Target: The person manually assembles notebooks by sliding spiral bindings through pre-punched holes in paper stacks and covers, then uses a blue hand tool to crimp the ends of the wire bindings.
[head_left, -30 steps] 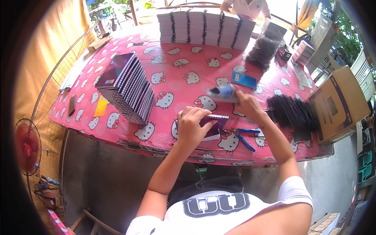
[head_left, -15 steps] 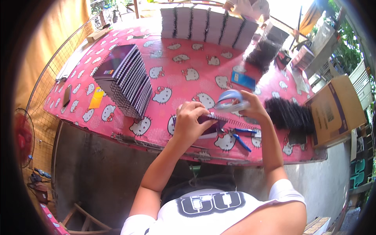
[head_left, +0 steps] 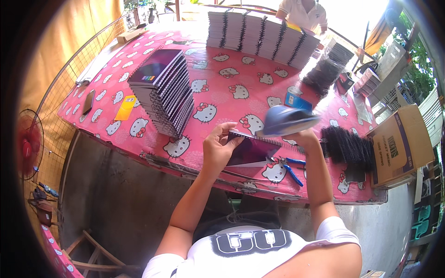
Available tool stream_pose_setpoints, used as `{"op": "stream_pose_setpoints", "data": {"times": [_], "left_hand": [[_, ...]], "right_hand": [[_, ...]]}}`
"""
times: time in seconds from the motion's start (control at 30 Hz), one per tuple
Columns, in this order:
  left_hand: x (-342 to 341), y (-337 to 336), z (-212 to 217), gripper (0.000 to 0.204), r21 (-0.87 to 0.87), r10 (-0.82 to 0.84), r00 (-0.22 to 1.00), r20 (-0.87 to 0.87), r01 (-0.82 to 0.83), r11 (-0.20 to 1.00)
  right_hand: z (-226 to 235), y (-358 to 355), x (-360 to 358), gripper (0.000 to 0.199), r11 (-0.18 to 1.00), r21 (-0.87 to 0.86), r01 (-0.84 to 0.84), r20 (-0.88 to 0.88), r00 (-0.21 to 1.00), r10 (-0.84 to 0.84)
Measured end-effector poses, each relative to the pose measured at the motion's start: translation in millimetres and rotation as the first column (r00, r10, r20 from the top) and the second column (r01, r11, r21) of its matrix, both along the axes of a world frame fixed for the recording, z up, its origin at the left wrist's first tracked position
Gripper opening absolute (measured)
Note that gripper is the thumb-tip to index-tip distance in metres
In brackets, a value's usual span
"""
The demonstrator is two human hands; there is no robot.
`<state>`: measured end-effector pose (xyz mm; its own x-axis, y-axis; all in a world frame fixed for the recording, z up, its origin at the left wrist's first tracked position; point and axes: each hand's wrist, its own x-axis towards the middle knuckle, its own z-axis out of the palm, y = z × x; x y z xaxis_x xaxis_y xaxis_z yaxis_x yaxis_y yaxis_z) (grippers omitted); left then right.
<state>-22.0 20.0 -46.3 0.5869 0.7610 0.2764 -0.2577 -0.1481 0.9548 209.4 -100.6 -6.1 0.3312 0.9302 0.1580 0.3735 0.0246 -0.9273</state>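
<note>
One notebook (head_left: 254, 154) lies near the table's (head_left: 222, 106) six o'clock edge. The left hand (head_left: 219, 147) pinches its ten o'clock corner, likely steadying it. The right hand (head_left: 306, 140), fingers mostly hidden, holds one blurred blue tool (head_left: 289, 121) at two o'clock. One pliers (head_left: 294, 175) lies at four, probably for reach; one stack (head_left: 160, 92) at ten; one heap of coils (head_left: 347, 148) at three.

Orange curtain (head_left: 76, 41) down the left, wire mesh (head_left: 52, 139) in front. Red fan (head_left: 28, 148) beside the mesh. Floor (head_left: 380, 231) grey and bare, darker at left, paler at right. Wide desk (head_left: 215, 98) under pink patterned cover. Wooden frame (head_left: 104, 248) low at left. Green plastic chairs (head_left: 421, 221) off to my right. Harsh daylight beyond; leaves (head_left: 413, 65) at right.
</note>
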Motion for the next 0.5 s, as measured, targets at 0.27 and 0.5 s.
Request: {"op": "stream_pose_setpoints", "data": {"times": [0.27, 0.5], "left_hand": [[-1, 5, -7, 0.037, -0.200, -0.076, 0.986, 0.151, 0.106, 0.974], [-4, 9, -13, 0.036, -0.284, -0.119, 0.968, 0.222, 0.181, 0.942]], "right_hand": [[2, 14, -14, 0.043, 0.998, -0.040, 0.047, 0.429, 0.903, -0.025], [-8, 25, -7, 0.042, 0.986, -0.081, 0.143, 0.548, 0.833, -0.076]]}}
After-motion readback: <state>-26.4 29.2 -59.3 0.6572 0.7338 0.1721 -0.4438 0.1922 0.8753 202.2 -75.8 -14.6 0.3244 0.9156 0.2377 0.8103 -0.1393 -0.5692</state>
